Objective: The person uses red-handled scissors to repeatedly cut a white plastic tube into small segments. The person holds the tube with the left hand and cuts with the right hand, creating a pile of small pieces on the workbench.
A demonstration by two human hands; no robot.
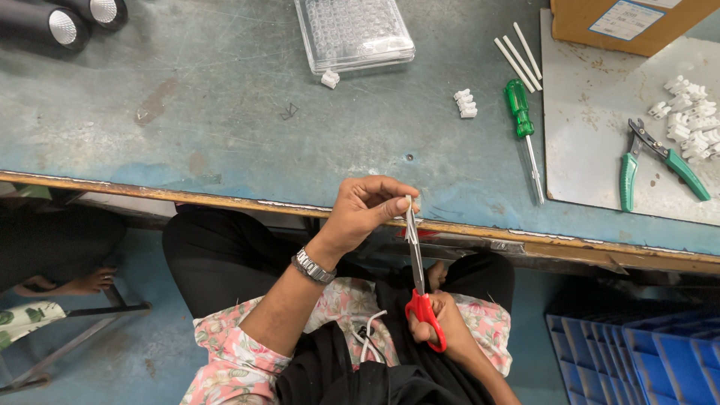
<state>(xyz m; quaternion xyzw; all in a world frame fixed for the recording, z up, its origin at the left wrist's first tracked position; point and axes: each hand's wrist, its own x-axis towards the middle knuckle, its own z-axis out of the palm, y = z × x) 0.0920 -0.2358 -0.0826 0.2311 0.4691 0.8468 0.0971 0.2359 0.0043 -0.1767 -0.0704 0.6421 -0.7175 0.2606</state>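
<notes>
My right hand [444,322] grips the red handles of a pair of scissors [417,277], low over my lap, with the steel blades pointing up toward the bench edge. My left hand [365,210], with a metal watch on its wrist, pinches something small at the blade tips, right at the worn front edge of the blue-grey bench [225,127]. What the fingers pinch is too small to make out. White cord [369,337] lies in my lap beneath the hands.
On the bench lie a green screwdriver [523,127], green-handled pliers [660,161] on a grey metal sheet [600,150], white connector blocks [690,112], white tubes [517,60], a clear plastic tray [352,34], a cardboard box [622,22] and black cylinders [60,22]. Blue crates [637,356] stand lower right.
</notes>
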